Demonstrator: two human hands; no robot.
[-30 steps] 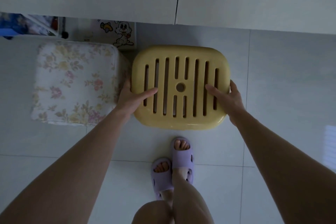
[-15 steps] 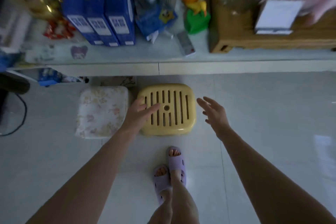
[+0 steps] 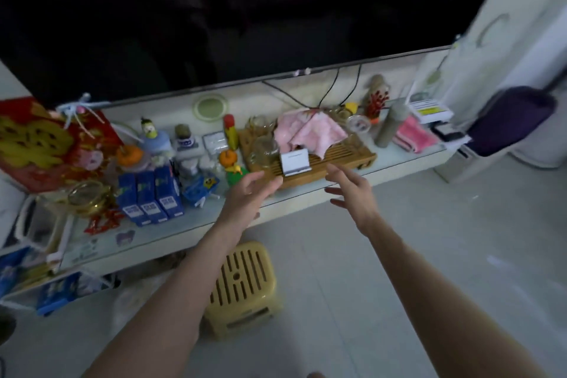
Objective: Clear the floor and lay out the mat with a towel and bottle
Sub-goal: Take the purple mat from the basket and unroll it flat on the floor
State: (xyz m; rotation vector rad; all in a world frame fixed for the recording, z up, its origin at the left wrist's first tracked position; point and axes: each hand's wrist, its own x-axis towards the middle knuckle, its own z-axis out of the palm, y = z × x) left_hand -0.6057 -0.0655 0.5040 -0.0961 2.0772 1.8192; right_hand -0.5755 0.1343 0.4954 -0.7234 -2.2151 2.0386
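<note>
Stool (image 3: 242, 282), yellow and slotted, stands on the floor (image 3: 429, 255) under your left forearm, near the low shelf (image 3: 408, 159); your left hand (image 3: 245, 196) and right hand (image 3: 352, 190) hover at the shelf edge, fingers loose and spread, gripping nothing; a grey bottle (image 3: 391, 126) stands upright just beside the folded pink towel (image 3: 414, 136); the rolled purple mat (image 3: 509, 120) lies far right.

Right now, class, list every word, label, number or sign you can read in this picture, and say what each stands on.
No text here reads as words.
On the blue cartons: white labels with square codes, too blurred.
On the red bag: gold design, no legible characters.
On the white card on the wooden tray: a faint line, too small.
On the stacked boxes: yellow label, blurred.
</note>
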